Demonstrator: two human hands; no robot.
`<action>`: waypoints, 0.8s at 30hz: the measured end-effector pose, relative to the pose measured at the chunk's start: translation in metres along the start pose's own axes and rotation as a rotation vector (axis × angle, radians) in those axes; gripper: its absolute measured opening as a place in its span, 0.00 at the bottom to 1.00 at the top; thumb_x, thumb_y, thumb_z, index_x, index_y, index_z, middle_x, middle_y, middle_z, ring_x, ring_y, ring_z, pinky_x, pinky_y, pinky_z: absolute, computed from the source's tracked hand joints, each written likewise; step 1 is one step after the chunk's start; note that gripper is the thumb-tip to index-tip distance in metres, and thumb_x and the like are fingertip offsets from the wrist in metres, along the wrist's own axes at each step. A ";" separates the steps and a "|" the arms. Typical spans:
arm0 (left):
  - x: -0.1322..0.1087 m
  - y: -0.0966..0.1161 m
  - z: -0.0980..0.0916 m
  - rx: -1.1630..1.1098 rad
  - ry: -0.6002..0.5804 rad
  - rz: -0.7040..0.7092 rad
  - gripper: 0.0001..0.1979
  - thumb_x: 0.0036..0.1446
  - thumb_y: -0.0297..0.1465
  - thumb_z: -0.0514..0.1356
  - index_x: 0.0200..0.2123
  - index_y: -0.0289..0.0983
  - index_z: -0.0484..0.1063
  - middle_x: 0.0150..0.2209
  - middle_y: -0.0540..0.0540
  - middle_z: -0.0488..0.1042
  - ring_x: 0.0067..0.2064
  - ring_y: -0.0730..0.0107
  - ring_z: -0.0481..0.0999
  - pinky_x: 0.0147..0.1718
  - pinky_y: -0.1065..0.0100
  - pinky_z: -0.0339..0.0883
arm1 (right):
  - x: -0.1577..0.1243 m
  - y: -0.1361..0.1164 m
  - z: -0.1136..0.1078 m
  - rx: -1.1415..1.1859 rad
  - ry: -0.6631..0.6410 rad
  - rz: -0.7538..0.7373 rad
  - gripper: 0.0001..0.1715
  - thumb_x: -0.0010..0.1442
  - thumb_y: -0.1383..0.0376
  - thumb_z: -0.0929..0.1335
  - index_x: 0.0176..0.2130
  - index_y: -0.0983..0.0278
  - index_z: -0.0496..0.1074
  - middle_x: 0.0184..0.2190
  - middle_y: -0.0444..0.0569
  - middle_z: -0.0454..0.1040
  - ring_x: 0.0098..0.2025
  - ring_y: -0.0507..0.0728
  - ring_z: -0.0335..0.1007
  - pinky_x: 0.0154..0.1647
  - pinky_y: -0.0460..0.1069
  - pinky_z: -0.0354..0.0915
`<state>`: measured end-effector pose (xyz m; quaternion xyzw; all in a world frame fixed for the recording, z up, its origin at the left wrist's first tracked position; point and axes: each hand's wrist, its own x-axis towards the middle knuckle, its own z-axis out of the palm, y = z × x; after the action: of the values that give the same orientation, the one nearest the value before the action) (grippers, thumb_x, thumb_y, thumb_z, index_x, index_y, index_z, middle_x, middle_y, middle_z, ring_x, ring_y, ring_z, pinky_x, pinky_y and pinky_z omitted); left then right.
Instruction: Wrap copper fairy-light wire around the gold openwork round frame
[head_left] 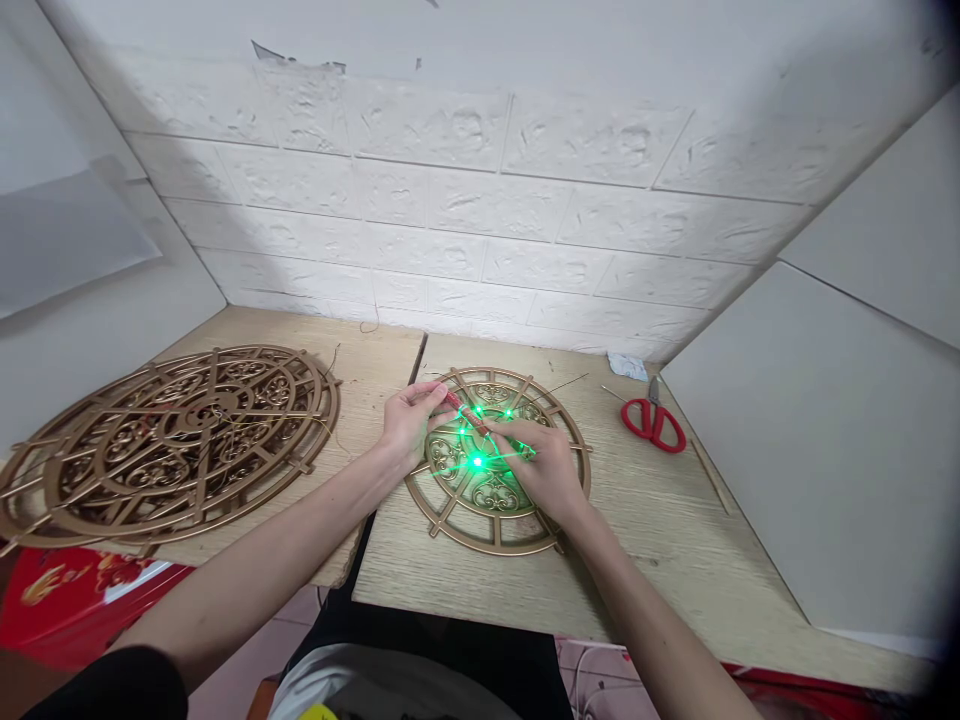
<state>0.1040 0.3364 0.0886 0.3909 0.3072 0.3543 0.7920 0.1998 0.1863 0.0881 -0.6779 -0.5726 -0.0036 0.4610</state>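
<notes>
A round gold openwork frame (496, 546) with scrollwork lies flat on the wooden table beneath both hands. Over its middle, my left hand (411, 425) pinches the upper end of a slim red stick-like piece (466, 413). My right hand (541, 465) has its fingers closed by the lower end of that piece, among green glowing lights (478, 462). Whether its fingertips grip the red piece or the light string cannot be made out. Several green points shine around the frame's centre, and their glare hides detail there.
More round gold frames (214, 525) lie stacked at the left. Red-handled scissors (652, 424) and a small pale blue packet (627, 366) lie at the right. White panels stand left and right, with a white brick-patterned wall (450, 200) behind. A dark gap divides the tabletops.
</notes>
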 end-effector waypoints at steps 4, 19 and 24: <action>-0.001 0.001 0.000 0.000 0.004 0.001 0.07 0.44 0.24 0.66 0.27 0.30 0.71 0.23 0.46 0.75 0.26 0.72 0.75 0.31 0.66 0.73 | 0.001 -0.003 -0.003 0.014 -0.014 0.021 0.14 0.59 0.66 0.64 0.43 0.59 0.76 0.40 0.49 0.78 0.41 0.59 0.75 0.43 0.54 0.68; -0.004 0.012 0.003 -0.001 -0.123 -0.010 0.08 0.48 0.24 0.63 0.33 0.31 0.69 0.28 0.41 0.77 0.31 0.68 0.77 0.35 0.64 0.72 | 0.007 0.010 -0.038 0.240 0.152 0.366 0.17 0.56 0.57 0.66 0.39 0.65 0.75 0.30 0.50 0.78 0.29 0.54 0.70 0.30 0.49 0.65; -0.005 0.019 0.002 -0.008 -0.181 0.026 0.14 0.48 0.25 0.63 0.40 0.33 0.68 0.31 0.42 0.77 0.35 0.68 0.77 0.37 0.65 0.71 | 0.007 0.021 -0.040 -0.032 0.090 0.328 0.15 0.58 0.57 0.65 0.40 0.64 0.75 0.34 0.51 0.78 0.32 0.56 0.70 0.33 0.51 0.65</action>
<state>0.0967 0.3403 0.1066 0.4223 0.2278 0.3286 0.8135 0.2397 0.1678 0.1016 -0.7686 -0.4330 0.0321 0.4698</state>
